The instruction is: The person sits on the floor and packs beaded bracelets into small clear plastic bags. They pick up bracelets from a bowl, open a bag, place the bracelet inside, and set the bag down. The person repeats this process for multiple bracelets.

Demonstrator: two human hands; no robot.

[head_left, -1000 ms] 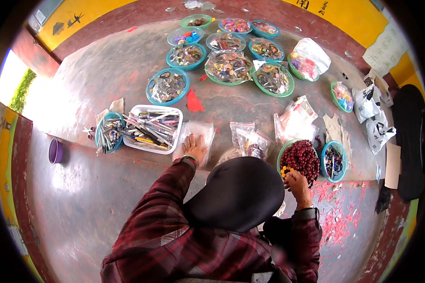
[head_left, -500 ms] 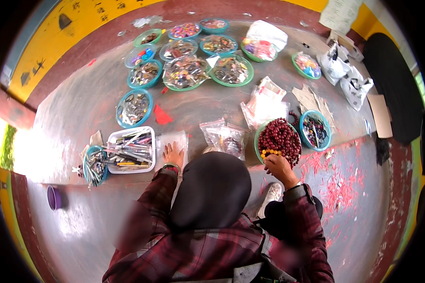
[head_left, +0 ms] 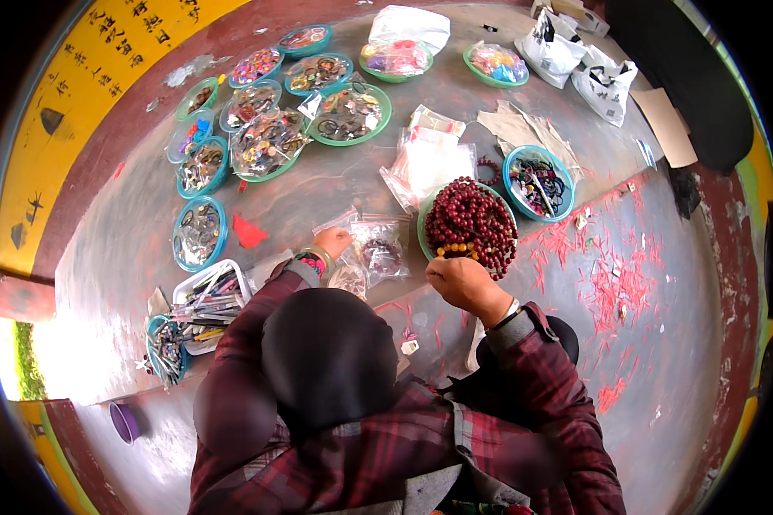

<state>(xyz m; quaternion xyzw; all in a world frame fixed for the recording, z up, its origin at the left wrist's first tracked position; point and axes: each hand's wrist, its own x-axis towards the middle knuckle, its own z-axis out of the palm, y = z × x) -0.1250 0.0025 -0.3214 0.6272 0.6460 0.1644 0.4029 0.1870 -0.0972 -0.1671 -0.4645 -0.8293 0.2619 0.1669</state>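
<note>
Half a second on, the left grip (head_left: 333,242) is off the flat clear plastic (head_left: 270,263) and sits farther right, at the near edge of the clear zip bags (head_left: 382,249). The right grip (head_left: 471,287) stays by the same beads, though the whole view turns with the head.

That right grip has its fingers closed on a short run of yellow beads (head_left: 455,250). Just beyond its fingertips, a heap of dark red beads (head_left: 468,210) fills the green bowl (head_left: 423,233). To the right of the right grip, near the green bowl, stands a blue bowl (head_left: 548,215) of dark cords and small pieces. Farther out from the right grip, more clear packets (head_left: 429,163) and a beige sheet (head_left: 532,137) lie on the grey surface (head_left: 318,189).

The left grip's fingers look bent, but they are small and partly turned away, so I cannot tell whether they pinch a bag or only rest there. Left of the left grip lies a red scrap (head_left: 249,232); nearer the body, past the forearm, is the white tray (head_left: 240,276) of pens (head_left: 210,309).
</note>
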